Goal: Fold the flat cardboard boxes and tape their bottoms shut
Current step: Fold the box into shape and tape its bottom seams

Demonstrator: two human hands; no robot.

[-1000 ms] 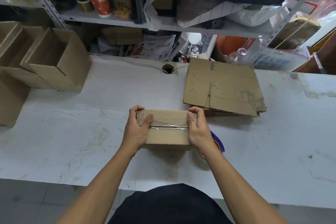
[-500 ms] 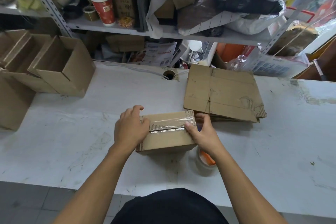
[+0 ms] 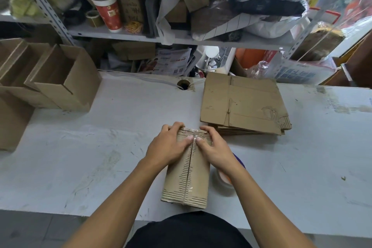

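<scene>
Cardboard box (image 3: 186,175) sits bottom-up at the near centre of the white worktop (image 3: 100,157), its two flaps meeting in a seam under clear tape (image 3: 190,167) that runs near to far. We see both hands at its far end: left hand (image 3: 169,145) and right hand (image 3: 215,147), each w/ fingers curled over the far edge and thumbs pressed on the tape beside the seam, so both grip the box. What's inside it we can't tell. Just right of the box, partly under the right forearm, lies a tape roll (image 3: 225,181). Far right: stack of flat boxes (image 3: 243,104), well apart from the hands. Far left: folded boxes (image 3: 66,84) standing open-topped, interiors in shadow. On the shelf (image 3: 120,33) behind, a red paper cup (image 3: 107,13) w/ lid, contents hidden.
</scene>
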